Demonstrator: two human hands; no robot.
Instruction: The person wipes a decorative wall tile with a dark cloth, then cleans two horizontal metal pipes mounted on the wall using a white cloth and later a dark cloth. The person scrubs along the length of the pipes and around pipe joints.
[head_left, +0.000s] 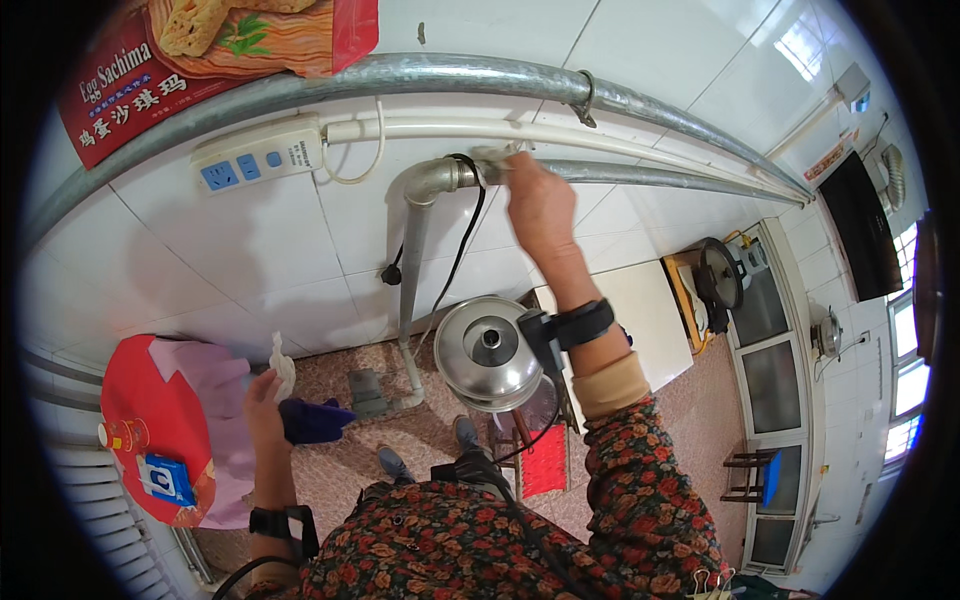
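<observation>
"While the right hand [541, 205] is raised to the upper middle of the frame, can you see what it has?"

"A pale cloth [492, 156], crumpled, pressed to the grey metal pipe [650, 177] just right of the elbow joint [432, 183]. Its fingers look curled shut on the cloth, though part of that grip is hidden from me."

"And the left hand [264, 400]?"

"Lower, left of centre. It pinches a white tissue [284, 372], thumb and fingers nearly together, with the crumpled end sticking up. A dark blue bundle [315, 421] shows just right of that wrist; I can't tell what it is."

"What hangs on the pipe?"

"A black cord [463, 250], draped over it beside the joint, near the right hand. A black plug [391, 274] dangles left of the upright stretch. Over at the upper left there's a white power strip [257, 155] with blue sockets, below a thicker pipe [450, 72], and a red package [200, 60] above that."

"And lower down?"

"A lidded steel pot [468, 368] at the centre, with a white-topped table [620, 320] to its right. At lower left, a blue packet [168, 480] lies on a red cover [170, 410], and a blue-topped stool [772, 480] stands at lower right."
</observation>
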